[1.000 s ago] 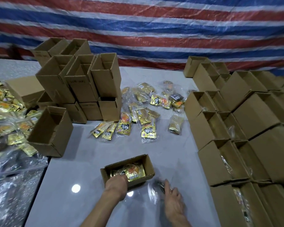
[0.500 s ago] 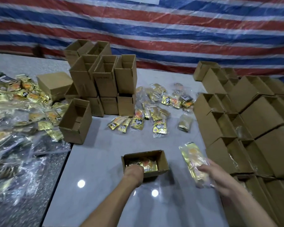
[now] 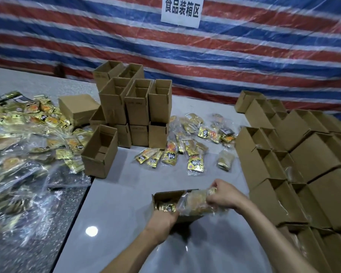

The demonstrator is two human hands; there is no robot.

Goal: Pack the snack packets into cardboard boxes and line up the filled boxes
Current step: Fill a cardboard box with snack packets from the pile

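Observation:
A small open cardboard box (image 3: 166, 195) lies on the grey table in front of me, with gold snack packets inside. My left hand (image 3: 164, 217) grips its near wall. My right hand (image 3: 221, 195) pinches a clear bag of yellow snacks (image 3: 195, 201) and holds it over the box's right half. Loose gold snack packets (image 3: 185, 152) lie spread on the table behind the box.
Empty open boxes (image 3: 134, 109) are stacked at the back, with one more (image 3: 99, 151) standing at the left. Rows of boxes (image 3: 295, 160) fill the right side. A heap of bagged packets (image 3: 28, 138) covers the left table. A striped tarp with a white sign (image 3: 181, 11) hangs behind.
My right hand picked the clear snack bag up from the table at the right and brought it left over the box. My left hand stayed on the box. The view tilted up.

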